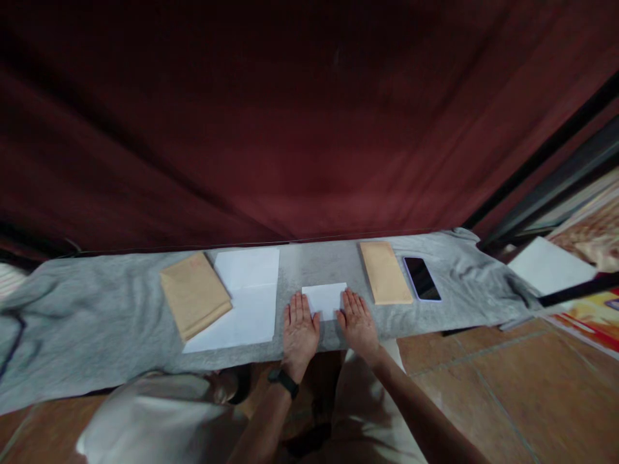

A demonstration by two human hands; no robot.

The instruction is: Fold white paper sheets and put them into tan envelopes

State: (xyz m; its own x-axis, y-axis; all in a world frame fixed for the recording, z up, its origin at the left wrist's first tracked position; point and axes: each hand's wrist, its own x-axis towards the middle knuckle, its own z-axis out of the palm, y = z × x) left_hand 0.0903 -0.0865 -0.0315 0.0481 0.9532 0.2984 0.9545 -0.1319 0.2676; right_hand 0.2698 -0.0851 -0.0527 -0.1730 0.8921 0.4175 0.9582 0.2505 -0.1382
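Nearest, below the fingers, two pale trouser legs (372, 403) are showing over a brown tiled floor (476, 380), and a dark watch (284, 381) is circling the left wrist. The left hand (300, 332) is lying flat, its fingers straight and close together, with the thumb standing apart toward the middle. The right hand (358, 324) is lying likewise, palm down, its fingers extended and nearly together, its thumb pointing inward. Between the two sets of fingertips a small white paper (325, 299) is resting flat on a grey cloth (319, 261), its side edges meeting the hands.

Just left of the left fingers, larger white sheets (254, 277) are spreading out, and brown envelopes (196, 296) are overlapping their left part; a faint reddish mark near the top is showing too blurred to read. Just right of the right fingers another brown envelope (386, 274) is lying, and beyond it a phone (422, 279) with a dark screen and a purplish edge is resting.

Well right of the fingers, a colourful printed item (592, 319) is showing red and yellow, its details blurring, near a dark frame (546, 158). Farthest, straight ahead of the fingertips, a dark red curtain (309, 129) is hanging, closing off the cloth's far side.
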